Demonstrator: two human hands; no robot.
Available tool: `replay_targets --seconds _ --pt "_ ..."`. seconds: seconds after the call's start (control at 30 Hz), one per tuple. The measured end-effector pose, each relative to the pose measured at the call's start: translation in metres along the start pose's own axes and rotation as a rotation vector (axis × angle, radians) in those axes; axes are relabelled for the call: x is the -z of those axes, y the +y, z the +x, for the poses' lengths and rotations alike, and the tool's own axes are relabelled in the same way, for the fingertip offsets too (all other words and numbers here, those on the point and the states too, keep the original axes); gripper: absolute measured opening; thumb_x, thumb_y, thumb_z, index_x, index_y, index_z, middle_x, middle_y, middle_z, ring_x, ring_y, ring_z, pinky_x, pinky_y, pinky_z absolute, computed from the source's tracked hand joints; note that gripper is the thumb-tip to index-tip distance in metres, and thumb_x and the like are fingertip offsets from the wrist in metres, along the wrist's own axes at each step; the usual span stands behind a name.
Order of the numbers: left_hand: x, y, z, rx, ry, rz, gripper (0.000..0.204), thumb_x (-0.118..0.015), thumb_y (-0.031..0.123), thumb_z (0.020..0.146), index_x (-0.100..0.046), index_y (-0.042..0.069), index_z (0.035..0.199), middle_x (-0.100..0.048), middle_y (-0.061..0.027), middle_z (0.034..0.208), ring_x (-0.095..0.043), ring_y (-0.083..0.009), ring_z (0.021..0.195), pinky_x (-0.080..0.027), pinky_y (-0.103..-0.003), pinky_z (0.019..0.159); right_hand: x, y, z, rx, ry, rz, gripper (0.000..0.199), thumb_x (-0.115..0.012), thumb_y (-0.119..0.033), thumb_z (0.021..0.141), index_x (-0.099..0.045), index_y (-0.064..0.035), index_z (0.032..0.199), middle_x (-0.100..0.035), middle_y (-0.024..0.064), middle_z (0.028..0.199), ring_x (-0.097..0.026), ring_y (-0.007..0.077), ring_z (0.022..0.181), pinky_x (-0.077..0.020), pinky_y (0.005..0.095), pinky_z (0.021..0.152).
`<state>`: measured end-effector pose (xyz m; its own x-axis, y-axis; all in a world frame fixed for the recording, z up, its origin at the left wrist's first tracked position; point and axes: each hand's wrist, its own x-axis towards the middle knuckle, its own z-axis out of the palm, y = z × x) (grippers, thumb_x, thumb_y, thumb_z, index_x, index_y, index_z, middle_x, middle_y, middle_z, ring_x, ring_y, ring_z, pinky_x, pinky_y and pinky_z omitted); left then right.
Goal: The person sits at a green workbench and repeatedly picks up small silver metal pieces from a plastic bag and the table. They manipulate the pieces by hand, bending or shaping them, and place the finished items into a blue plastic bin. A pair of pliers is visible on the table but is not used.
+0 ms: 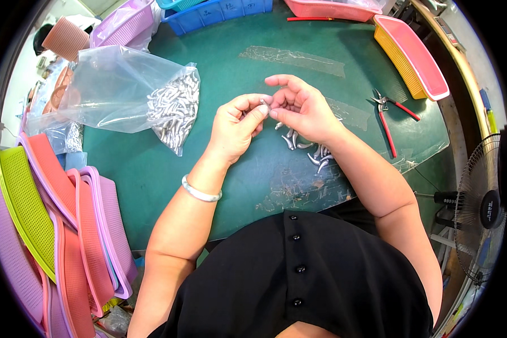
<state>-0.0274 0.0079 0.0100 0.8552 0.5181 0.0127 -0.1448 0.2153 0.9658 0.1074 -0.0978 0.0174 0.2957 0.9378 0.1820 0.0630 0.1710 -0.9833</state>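
Both hands meet over the table [169, 163], left hand [238, 125] and right hand [298, 107] fingers pinching one small metal piece [263, 102], spare pieces [307, 149] heaped just beneath within easy reach.

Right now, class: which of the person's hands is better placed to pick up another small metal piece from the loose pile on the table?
Probably the right hand: it hovers directly above the loose metal pieces, while the left hand sits further left.

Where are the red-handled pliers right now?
Head view: the red-handled pliers lie on the green table, right of the right hand, below the yellow-and-pink basket.
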Motion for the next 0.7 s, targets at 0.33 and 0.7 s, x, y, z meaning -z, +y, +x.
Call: replay_targets --seconds 0.33,0.7 --pt "-0.001 -0.001 -0.001 -0.087 -0.005 0.031 0.016 -0.059 0.01 0.086 -0.062 0.003 0.1 -0.056 0.0017 0.074 -0.046 -0.0039 0.06 -0.036 -0.017 0.05 -0.001 0.003 0.001 0.162 0.013 -0.09 0.043 -0.058 0.003 0.078 -0.043 -0.0018 0.118 -0.054 0.0009 0.078 -0.05 0.006 0.071 -0.0425 0.0215 0.065" --pt "0.017 0.001 0.006 0.321 -0.105 -0.729 0.021 -0.047 0.019 0.093 -0.054 0.0 0.099 -0.05 -0.0025 0.076 -0.041 -0.0053 0.056 -0.034 -0.015 0.044 0.01 -0.009 -0.001 0.145 -0.118 -0.595 0.043 -0.059 0.004 0.073 -0.05 -0.0039 0.114 -0.055 0.0028 0.08 -0.053 0.0149 0.078 -0.0433 0.0281 0.071"
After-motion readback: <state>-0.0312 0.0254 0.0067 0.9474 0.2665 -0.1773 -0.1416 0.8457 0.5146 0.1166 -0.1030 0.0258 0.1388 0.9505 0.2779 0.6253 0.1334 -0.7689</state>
